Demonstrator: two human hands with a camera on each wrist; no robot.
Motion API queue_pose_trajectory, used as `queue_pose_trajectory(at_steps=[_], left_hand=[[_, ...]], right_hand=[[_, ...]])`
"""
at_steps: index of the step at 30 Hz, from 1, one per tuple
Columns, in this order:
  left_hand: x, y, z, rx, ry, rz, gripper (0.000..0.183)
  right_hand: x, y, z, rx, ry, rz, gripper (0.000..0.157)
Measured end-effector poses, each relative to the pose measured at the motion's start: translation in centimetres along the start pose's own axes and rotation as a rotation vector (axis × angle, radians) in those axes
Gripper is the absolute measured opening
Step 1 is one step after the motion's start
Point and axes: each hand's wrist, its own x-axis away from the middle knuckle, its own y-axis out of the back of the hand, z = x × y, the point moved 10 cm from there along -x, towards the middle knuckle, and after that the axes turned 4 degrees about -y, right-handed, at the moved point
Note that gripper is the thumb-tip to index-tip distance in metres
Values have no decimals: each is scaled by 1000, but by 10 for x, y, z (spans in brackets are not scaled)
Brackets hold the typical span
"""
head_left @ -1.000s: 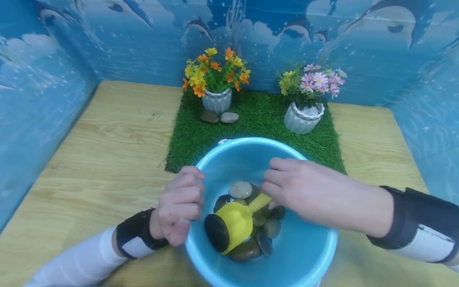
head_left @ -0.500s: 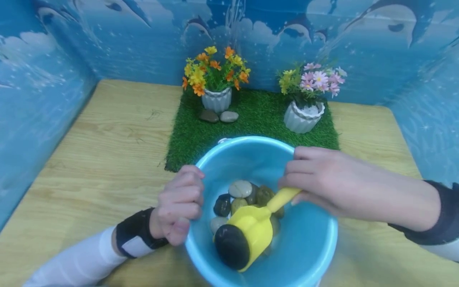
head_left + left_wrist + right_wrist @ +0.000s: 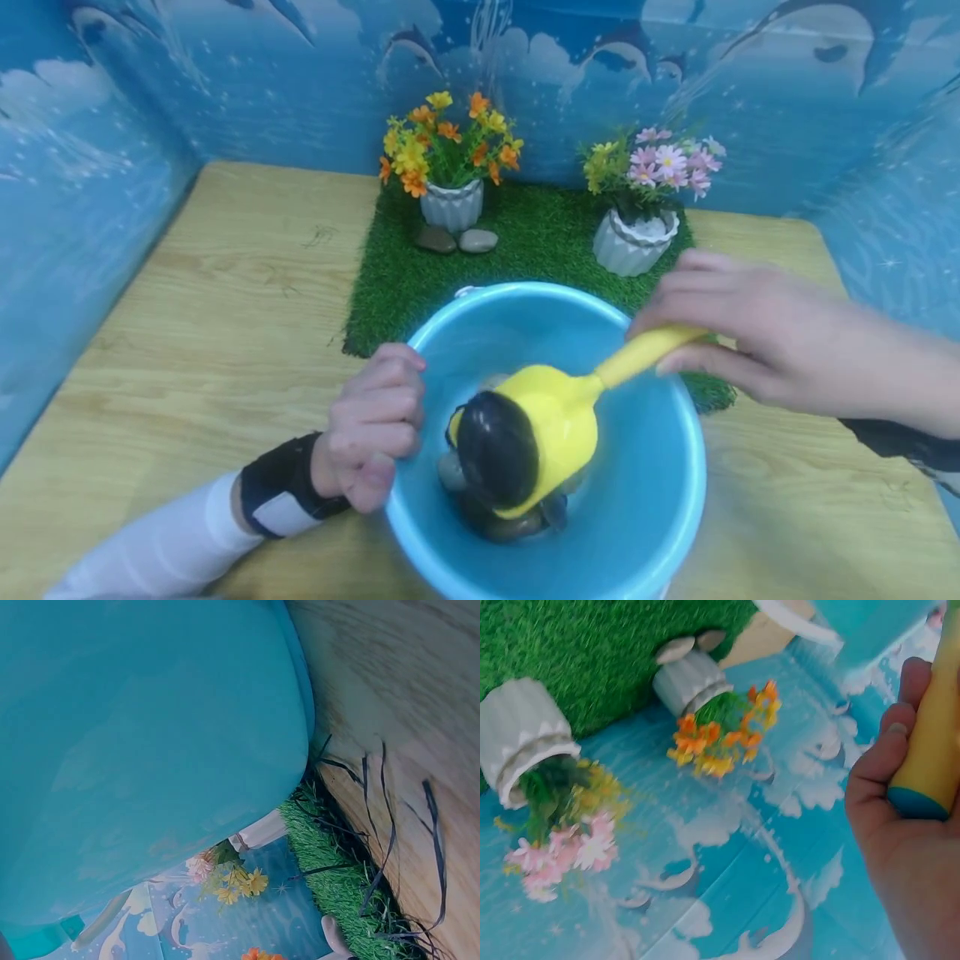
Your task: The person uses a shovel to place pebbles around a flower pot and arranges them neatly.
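A light blue bucket stands at the front of the table, with my left hand gripping its left rim. My right hand holds a yellow toy shovel by its handle, over the bucket. On the shovel's scoop rests a large, smooth black stone. Several wet stones lie at the bucket's bottom, partly hidden under the scoop. From the right wrist view, curled fingers wrap the yellow handle. Only the bucket's outer wall fills most of the left wrist view; the left hand is barely seen there.
Behind the bucket lies a green artificial grass mat. It bears a pot of orange and yellow flowers, a pot of pink flowers, and two small stones. Blue dolphin-print walls enclose the wooden table.
My right hand has moved right and away from me, lifting the shovel with the black stone up from the other stones. My left hand stays on the rim.
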Motion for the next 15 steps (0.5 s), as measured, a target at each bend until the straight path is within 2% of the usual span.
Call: queue_pose_trajectory(at_steps=[3, 9, 12, 15], left_hand=[[0, 1, 0, 3, -1, -5, 49], [3, 1, 1, 5, -2, -10, 50], [4, 1, 1, 3, 1, -8, 51], [4, 0, 1, 4, 2, 1, 51]], right_hand=[[1, 11, -18, 67, -71, -34, 27], [-1, 28, -61, 218, -268, -113, 22], [-6, 26, -82, 226, -362, -116, 19], [-10, 12, -103, 198, -470, -79, 20]])
